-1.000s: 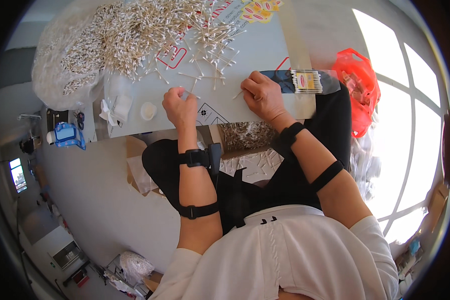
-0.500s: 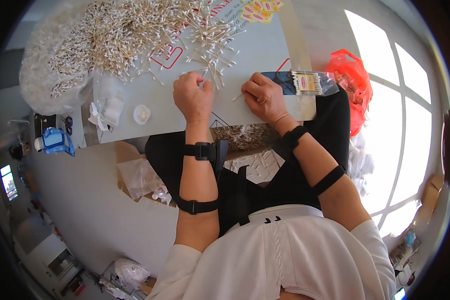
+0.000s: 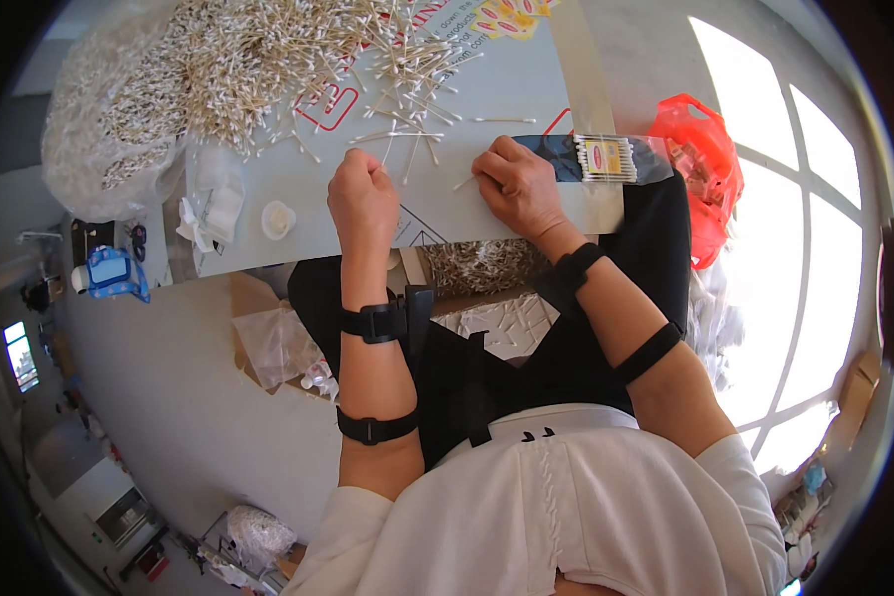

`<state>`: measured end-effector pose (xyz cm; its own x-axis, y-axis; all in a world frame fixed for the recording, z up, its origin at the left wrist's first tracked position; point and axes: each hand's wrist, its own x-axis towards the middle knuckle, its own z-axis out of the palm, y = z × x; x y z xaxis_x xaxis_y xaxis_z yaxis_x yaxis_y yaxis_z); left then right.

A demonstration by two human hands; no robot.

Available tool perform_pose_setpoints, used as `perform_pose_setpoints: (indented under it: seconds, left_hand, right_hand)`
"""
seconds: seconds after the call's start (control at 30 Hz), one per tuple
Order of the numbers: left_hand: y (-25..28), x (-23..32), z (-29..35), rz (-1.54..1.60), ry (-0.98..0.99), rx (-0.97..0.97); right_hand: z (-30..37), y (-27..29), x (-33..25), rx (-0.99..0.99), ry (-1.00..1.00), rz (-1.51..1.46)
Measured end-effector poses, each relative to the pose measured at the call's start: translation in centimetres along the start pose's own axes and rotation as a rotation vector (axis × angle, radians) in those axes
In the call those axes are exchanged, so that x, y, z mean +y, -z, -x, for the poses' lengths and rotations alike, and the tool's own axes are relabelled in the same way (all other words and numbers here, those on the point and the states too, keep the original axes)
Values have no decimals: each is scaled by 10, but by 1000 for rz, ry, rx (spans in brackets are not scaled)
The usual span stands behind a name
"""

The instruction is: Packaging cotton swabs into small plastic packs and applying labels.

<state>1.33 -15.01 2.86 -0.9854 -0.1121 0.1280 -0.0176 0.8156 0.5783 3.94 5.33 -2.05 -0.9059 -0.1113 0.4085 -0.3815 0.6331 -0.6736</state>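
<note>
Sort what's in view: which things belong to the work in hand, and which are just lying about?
Apparently part of the work: loose cotton swabs, swab bundle, yellow cards.

Apparently just lying about: red bag, small white dish, blue patterned pack.

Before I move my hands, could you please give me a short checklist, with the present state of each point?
1. Left hand free of swabs: cannot tell; the curled fingers hide its inside.
2. Right hand gripping a swab: cannot tell; one end shows beside the fingertips.
3. Loose swabs near the left hand: ok; several lie scattered just beyond it.
4. Clear bag fully on the table: not ok; its end extends past the right edge.
5. Yellow cards on the table: ok; they lie in an overlapping group beyond the right hand.
</note>
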Motion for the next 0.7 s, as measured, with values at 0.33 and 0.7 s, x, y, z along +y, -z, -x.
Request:
perform_pose_setpoints:
  seconds: [0.33, 0.7]
  left_hand:
    - [24, -3, 26, 20, -169, 108]
    - [-11, 6, 44, 318, 62, -247]
  right_hand:
    - [-1, -4, -2, 17, 11, -5]
    - [-2, 1, -3, -13, -18, -32]
